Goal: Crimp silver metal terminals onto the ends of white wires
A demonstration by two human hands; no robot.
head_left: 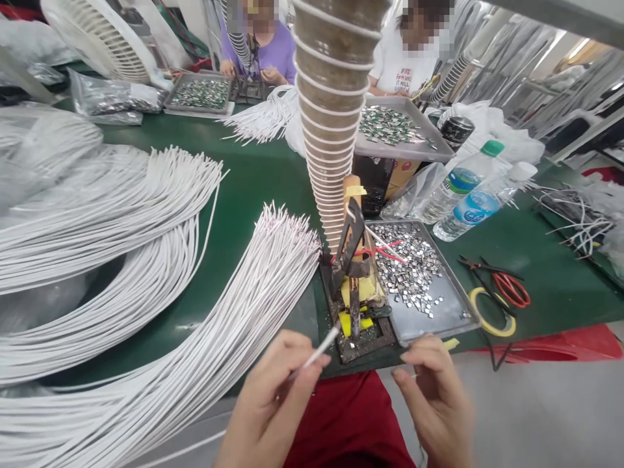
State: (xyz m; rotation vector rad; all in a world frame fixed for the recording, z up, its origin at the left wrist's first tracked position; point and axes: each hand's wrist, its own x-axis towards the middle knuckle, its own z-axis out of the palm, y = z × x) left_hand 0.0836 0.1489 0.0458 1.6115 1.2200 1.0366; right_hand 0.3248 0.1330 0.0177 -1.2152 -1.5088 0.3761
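Near the dark-based stand [355,315], left hand [277,398] tight on a white cable [324,346], right hand [433,396] loosely parted.

Green worktable [263,175] laid with white cables and trays.
Taking the dark stand [365,348] near its front edge as the dial's centre, a fanned cable bundle [253,299] lies at 9 o'clock, more cables [112,201] around 10, a tray of green pieces [201,94] towards 11, two water bottles [472,211] at 2, a grey metal tray [414,318] just beside it between 2 and 3, yellow tape [497,332] at 3.
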